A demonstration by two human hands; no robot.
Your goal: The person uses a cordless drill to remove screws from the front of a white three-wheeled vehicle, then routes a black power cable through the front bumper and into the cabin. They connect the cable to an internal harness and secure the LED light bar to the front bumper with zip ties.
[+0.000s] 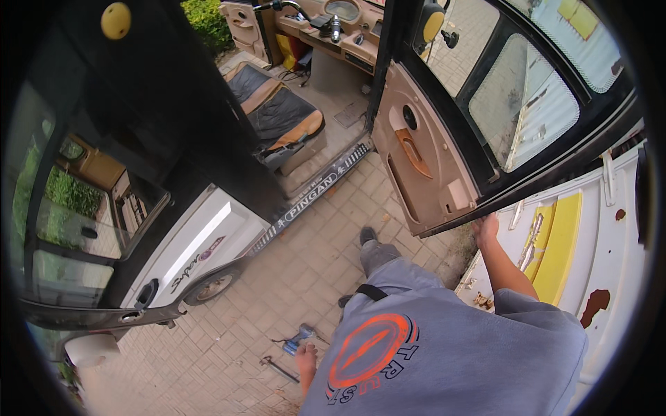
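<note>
My right hand [485, 230] reaches up to the edge of the open vehicle door [444, 152]. Its fingers wrap round the frame, partly hidden behind it. The door has a tan inner panel, a brown pull handle [413, 152] and black window frames. My left hand [306, 362] hangs low at my side; how its fingers are set is too small to make out. Just past it in the picture, a blue power tool [302, 336] lies on the paving. Beside that hand is a thin tool with a dark shaft [281, 369], which looks like a hammer.
The doorway shows a black and tan seat [274, 104], a handlebar [295, 8] and a dashboard [347, 43]. A sill strip [312, 194] runs along its foot. At left is a white lower body panel [201, 243] above a wheel [211, 286]. A rusty white and yellow panel [555, 243] stands close on my right.
</note>
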